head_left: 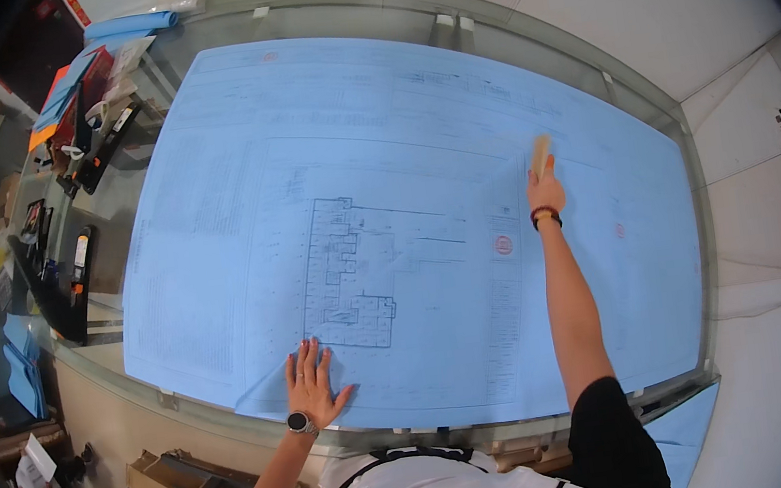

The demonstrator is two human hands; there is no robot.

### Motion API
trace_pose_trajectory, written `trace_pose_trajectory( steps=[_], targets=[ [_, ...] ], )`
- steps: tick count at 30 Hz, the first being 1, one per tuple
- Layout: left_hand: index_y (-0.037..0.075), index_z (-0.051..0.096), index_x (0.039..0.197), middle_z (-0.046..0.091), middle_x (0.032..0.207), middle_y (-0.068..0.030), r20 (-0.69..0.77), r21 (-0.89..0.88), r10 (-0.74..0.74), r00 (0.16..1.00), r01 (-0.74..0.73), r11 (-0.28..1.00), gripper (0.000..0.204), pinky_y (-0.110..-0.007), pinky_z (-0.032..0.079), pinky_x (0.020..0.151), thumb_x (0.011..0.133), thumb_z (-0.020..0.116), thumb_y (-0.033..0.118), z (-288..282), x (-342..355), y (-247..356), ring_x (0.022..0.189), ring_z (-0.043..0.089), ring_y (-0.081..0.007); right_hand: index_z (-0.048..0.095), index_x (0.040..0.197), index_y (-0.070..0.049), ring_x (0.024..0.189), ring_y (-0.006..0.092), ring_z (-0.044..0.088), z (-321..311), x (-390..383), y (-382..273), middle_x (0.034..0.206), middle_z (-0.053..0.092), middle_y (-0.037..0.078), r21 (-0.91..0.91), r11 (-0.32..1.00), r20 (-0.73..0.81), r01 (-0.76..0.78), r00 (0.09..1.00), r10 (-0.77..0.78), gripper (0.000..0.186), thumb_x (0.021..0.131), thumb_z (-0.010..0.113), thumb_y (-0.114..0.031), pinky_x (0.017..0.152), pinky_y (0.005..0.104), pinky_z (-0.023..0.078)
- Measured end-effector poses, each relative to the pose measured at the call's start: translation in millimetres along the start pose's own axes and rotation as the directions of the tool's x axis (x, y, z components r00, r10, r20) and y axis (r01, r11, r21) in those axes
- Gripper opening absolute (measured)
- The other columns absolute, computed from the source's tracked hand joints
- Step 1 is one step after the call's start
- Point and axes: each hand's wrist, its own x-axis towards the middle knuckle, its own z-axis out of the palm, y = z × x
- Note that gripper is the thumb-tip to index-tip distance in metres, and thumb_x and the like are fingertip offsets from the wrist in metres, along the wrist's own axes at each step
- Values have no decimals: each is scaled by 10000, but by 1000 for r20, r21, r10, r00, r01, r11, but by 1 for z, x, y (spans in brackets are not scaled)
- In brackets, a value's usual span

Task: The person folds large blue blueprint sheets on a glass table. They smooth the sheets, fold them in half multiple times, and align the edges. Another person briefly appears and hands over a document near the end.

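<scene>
A large light-blue printed plan sheet [398, 145] covers most of the glass-topped table, with a building floor plan drawn near its middle. My left hand [310, 381] lies flat on the sheet near its front edge, fingers spread, a watch on the wrist. Farther right, my right hand [546, 194] is closed around a short flat yellowish strip [540, 152], somewhat blurred, its far end at the sheet's surface. Whether it is wood or plastic I cannot tell. A fold or crease runs in the paper beside my left hand.
On the table's left end lie black heavy-duty staplers [82, 272], [110, 147] among other tools. Behind them are coloured folders [61, 104] and a rolled blue sheet [130, 25]. Cardboard boxes [170, 476] stand below the front edge. A pale wall [644, 8] borders the far right.
</scene>
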Motion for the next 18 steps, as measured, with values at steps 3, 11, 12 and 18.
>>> trace_pose_trajectory(
  steps=[3,11,12,18],
  targets=[
    [18,329,1376,264,1472,-213,-9,-8,-25,1000,25,1000,778,-556,139,1099,816,576,498,-1,-4,1,1378,218,-370,279,1454,-179,609,347,619,-14,-95,-49,670,644,159,231,960,72,160,981,-181,661,895,518,-438,545,450,484],
    [26,439,1270,413,1375,-156,-155,-307,-129,979,77,949,530,-510,172,1092,901,478,405,-8,6,1,1320,342,-318,552,1202,-33,549,200,559,-38,-385,-152,562,566,53,193,514,33,835,518,-854,378,830,522,-87,494,330,424],
    [24,446,1271,416,1372,-174,-158,-296,-169,973,117,948,518,-516,169,1091,911,466,396,-16,20,7,1316,345,-330,587,1141,-39,582,200,571,-39,-384,-154,585,579,51,179,527,110,831,516,-850,320,831,524,-87,520,326,433],
    [-70,249,1407,202,1454,-321,244,145,-11,970,-26,989,773,-562,145,1092,934,329,537,-14,115,67,1361,181,-456,563,1171,-51,826,230,622,-43,-391,-161,993,649,88,90,490,-63,867,496,-866,298,902,495,-161,657,333,470]
  ],
)
